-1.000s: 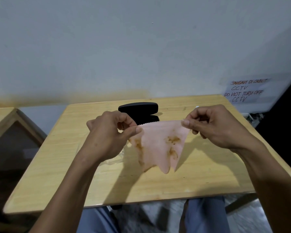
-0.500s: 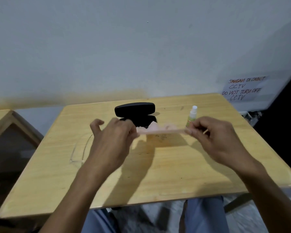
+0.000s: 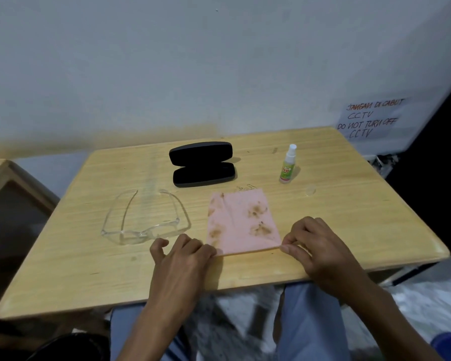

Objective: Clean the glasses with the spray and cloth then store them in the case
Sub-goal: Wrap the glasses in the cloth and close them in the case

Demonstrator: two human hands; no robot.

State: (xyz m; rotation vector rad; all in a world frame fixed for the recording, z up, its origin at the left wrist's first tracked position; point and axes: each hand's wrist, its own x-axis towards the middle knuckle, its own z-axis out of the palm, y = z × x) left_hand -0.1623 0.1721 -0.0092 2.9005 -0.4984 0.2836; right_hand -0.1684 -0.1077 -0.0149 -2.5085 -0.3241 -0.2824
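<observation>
A pink cloth (image 3: 241, 220) with brown stains lies flat on the wooden table (image 3: 89, 269). My left hand (image 3: 182, 259) pinches its near left corner and my right hand (image 3: 315, 246) pinches its near right corner. Clear plastic glasses (image 3: 143, 220) rest on the table left of the cloth, arms unfolded and pointing away from me. A black glasses case (image 3: 202, 164) lies open behind the cloth. To the right of the case stands a small spray bottle (image 3: 287, 165) with a white top.
A clear cap (image 3: 310, 190) lies on the table right of the cloth. A paper notice (image 3: 370, 121) hangs on the wall at the right. Another wooden piece of furniture (image 3: 0, 178) stands to the left. My knees are under the near table edge.
The cloth was held up in the air between both hands; now it is spread flat on the table, with both hands lowered toward the near edge, still on its corners.
</observation>
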